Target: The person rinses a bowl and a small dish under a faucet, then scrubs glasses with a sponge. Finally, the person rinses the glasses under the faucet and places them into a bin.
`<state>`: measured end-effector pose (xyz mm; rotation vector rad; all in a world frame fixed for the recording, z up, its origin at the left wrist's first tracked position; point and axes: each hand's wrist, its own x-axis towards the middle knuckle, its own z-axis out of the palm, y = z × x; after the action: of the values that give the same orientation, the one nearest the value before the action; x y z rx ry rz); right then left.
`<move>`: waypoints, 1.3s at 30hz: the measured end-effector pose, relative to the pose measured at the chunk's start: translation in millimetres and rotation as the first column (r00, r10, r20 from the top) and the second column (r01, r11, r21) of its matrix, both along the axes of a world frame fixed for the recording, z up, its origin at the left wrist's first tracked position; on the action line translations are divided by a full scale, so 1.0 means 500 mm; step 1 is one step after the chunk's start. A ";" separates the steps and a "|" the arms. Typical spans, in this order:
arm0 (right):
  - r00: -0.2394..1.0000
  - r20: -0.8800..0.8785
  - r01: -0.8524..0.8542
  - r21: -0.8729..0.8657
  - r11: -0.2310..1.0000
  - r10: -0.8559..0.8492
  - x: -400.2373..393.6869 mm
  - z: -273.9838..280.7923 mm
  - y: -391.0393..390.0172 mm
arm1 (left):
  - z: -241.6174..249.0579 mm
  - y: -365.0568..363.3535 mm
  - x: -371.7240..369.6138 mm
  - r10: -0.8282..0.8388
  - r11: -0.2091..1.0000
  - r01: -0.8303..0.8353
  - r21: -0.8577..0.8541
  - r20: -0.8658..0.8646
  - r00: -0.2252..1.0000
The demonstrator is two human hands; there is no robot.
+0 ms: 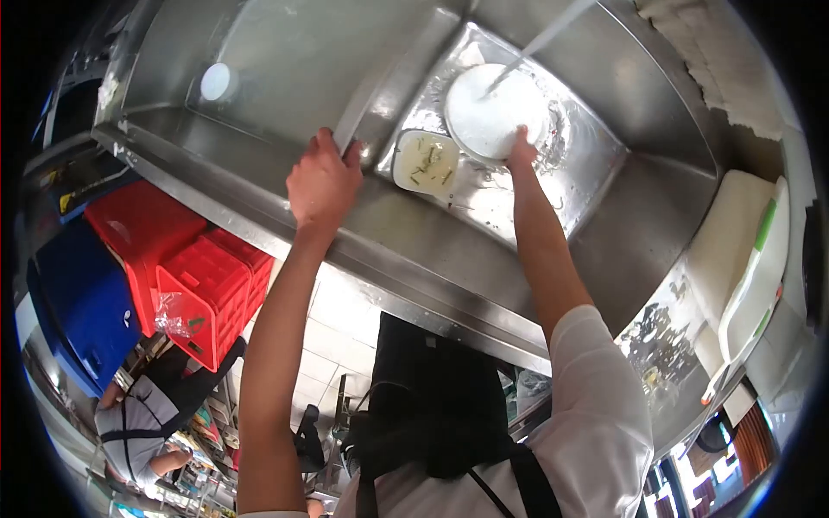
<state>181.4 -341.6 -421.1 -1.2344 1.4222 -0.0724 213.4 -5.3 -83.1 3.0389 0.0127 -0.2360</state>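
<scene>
My right hand (522,149) grips the near rim of a round white dish (485,110) in the right sink basin, with the thumb over the edge and the other fingers hidden. A stream of water (544,36) falls onto the dish; its depth is hard to judge. Just left of it, a rectangular tub (425,161) holds cloudy liquid with greenish scraps. My left hand (325,180) is closed around the near end of the metal divider (364,102) between the two basins. Dark scraps lie on the bottom of the right basin (566,186).
In the left basin sits a small white round object (217,82). Red crates (211,289) and a blue bin (82,298) stand below left. White boards or containers (738,250) lean at the right. Another person (151,423) is at lower left.
</scene>
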 end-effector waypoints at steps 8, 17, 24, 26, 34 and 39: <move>0.401 0.282 -0.816 -0.322 0.479 0.872 -0.108 -0.175 -0.061 | 0.007 -0.004 -0.003 -0.011 1.000 0.011 0.011 -0.004 1.000; 0.431 -0.152 -0.888 -0.248 0.388 0.889 -0.287 0.315 0.015 | 0.018 -0.002 -0.017 -0.022 1.000 0.023 -0.010 0.042 0.999; 0.468 -0.331 -0.850 -0.420 0.316 0.819 -0.508 0.637 0.039 | 0.011 0.010 -0.026 -0.077 0.996 0.080 -0.026 0.094 0.993; 0.631 -0.271 -0.751 -0.450 0.483 0.727 -0.573 0.600 0.031 | 0.021 0.009 -0.027 -0.070 0.996 0.073 -0.053 0.065 0.995; 0.871 0.492 -0.110 0.180 0.978 0.007 -0.133 0.645 0.064 | 0.024 0.022 -0.028 -0.045 0.991 0.057 -0.120 0.098 0.994; 0.785 0.602 -0.387 0.295 0.873 0.145 0.246 0.650 0.032 | 0.042 0.030 -0.034 -0.079 0.983 0.090 -0.160 0.074 0.994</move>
<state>304.3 -325.3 -95.9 -0.9447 0.6771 0.0551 196.3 9.5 -62.1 2.8849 -0.1336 -0.1335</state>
